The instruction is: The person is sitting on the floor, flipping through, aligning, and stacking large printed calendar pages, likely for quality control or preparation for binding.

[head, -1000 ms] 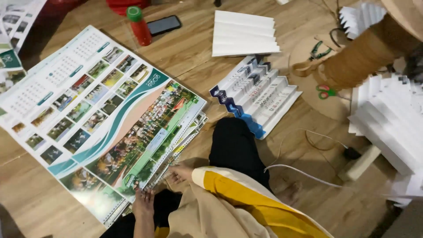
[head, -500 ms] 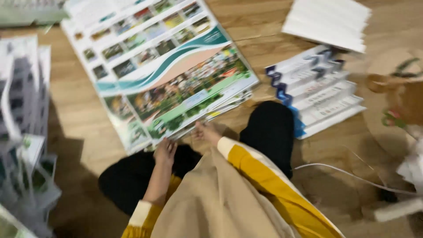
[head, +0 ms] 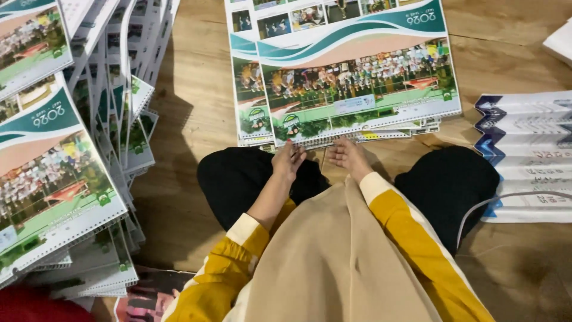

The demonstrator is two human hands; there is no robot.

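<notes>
Two hands at near edge of calendar sheet stack (head: 351, 83) lying on wooden floor (head: 190, 101) ahead of crossed legs. Left hand (head: 290, 160) fingers curled onto wire-bound edge; right hand (head: 347, 154) fingers pinching same edge. Tall pile of bound calendars (head: 65, 155) left. Fanned blue-edged sheets (head: 527, 149) right, well apart.

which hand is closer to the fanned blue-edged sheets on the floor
Right. The right hand rests at the calendar stack's near edge, on the side towards the fanned sheets; the left hand is beside it, farther away.
</notes>
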